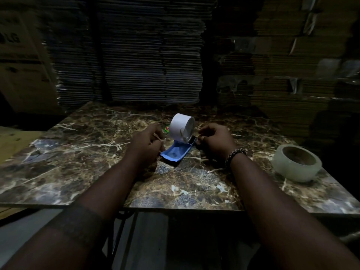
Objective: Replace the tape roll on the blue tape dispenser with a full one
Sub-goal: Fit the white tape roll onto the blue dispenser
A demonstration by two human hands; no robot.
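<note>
Marble-patterned tabletop [78,152], dark brown with pale veins and a glossy face, carries the dispenser [176,152] near its middle. That dispenser is blue moulded plastic with a scooped, trough-like handle pointing toward the person; a white drum-shaped roll [180,127] stands at its far end, smooth and cylindrical. Left hand [146,145] sits just left of the dispenser, fingers curled in, touching the trough's near-left edge; whether it actually pinches anything is unclear in the dim light. Right hand [214,140] lies just right of the dispenser, fingers curled with the tips together at its dark front end. A beaded bracelet [234,155] circles the right wrist. Well right of the dispenser, near the tabletop's edge, a thick translucent tape ring [297,162] lies flat, its brown cardboard core facing up. Beyond the dispenser rise stacks of flattened corrugated cardboard [136,55], ribbed at the edges
</note>
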